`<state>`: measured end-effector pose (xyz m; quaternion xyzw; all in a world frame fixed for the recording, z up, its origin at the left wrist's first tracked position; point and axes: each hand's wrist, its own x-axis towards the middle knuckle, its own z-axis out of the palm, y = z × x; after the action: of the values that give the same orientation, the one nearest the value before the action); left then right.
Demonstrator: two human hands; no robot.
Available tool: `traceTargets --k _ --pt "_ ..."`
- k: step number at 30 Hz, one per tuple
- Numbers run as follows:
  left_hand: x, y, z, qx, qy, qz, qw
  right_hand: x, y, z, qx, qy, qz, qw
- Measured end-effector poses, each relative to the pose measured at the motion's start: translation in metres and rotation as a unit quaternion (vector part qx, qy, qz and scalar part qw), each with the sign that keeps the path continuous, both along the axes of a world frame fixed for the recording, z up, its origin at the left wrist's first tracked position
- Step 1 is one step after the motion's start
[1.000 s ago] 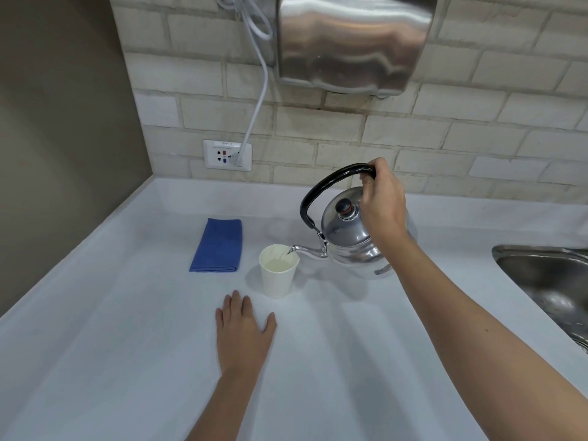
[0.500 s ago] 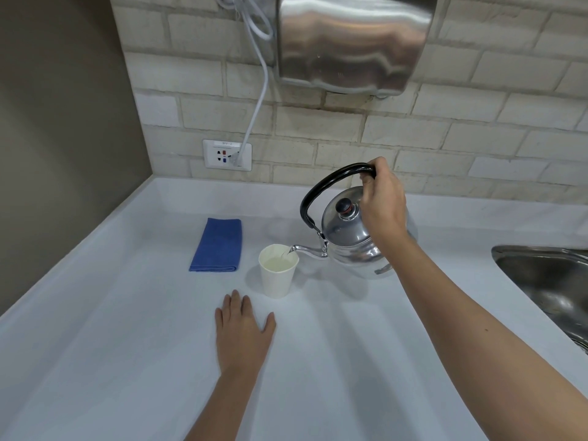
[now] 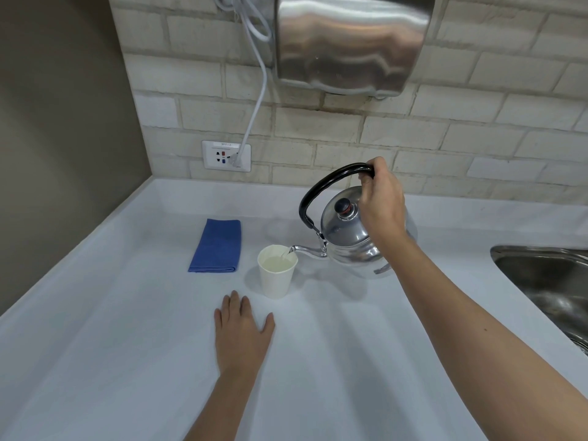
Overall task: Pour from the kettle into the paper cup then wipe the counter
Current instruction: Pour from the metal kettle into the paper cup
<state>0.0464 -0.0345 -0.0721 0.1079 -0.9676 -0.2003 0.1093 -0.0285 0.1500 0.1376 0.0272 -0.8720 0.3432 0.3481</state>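
A shiny steel kettle (image 3: 345,237) with a black handle hangs tilted to the left above the white counter (image 3: 127,329). My right hand (image 3: 380,202) grips the handle's right end. The spout tip sits over the rim of a white paper cup (image 3: 276,278), and a thin stream of water falls into it. The cup stands upright and holds water well up its wall. My left hand (image 3: 243,329) lies flat on the counter, palm down, fingers apart, just in front of the cup. A folded blue cloth (image 3: 218,246) lies left of the cup.
A steel sink (image 3: 547,281) is set into the counter at the right. On the brick wall hang a steel box (image 3: 353,43) and a wall socket (image 3: 226,155) with a white cable plugged in. A brown side wall closes the left.
Almost nothing has moved. The kettle stays tilted over the cup, and the water level in the cup looks slightly higher.
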Motion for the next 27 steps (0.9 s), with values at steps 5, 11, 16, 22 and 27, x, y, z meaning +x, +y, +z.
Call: traceTargets --k 5,11,16,22,27 --pt "-0.0002 0.0002 0.0006 0.001 -0.001 -0.002 1.0 0.0011 -0.0009 0.0005 0.002 0.0 0.002 1.0" --pt "0.0005 0.0 0.0004 0.005 0.003 -0.001 1.0 0.0008 -0.0013 0.0012 0.004 0.002 0.003 1.0" --pt "0.0006 0.0003 0.0008 0.011 0.004 -0.003 1.0 0.001 -0.0013 0.0009 0.007 0.003 0.0 1.0" --pt "0.0006 0.0006 0.0019 0.006 0.0 -0.003 1.0 0.0009 0.0007 0.0008 0.005 0.008 0.003 1.0" --pt "0.0013 0.0003 0.0024 0.005 -0.003 -0.003 1.0 0.0006 0.0002 -0.0005 0.003 0.007 0.0 1.0"
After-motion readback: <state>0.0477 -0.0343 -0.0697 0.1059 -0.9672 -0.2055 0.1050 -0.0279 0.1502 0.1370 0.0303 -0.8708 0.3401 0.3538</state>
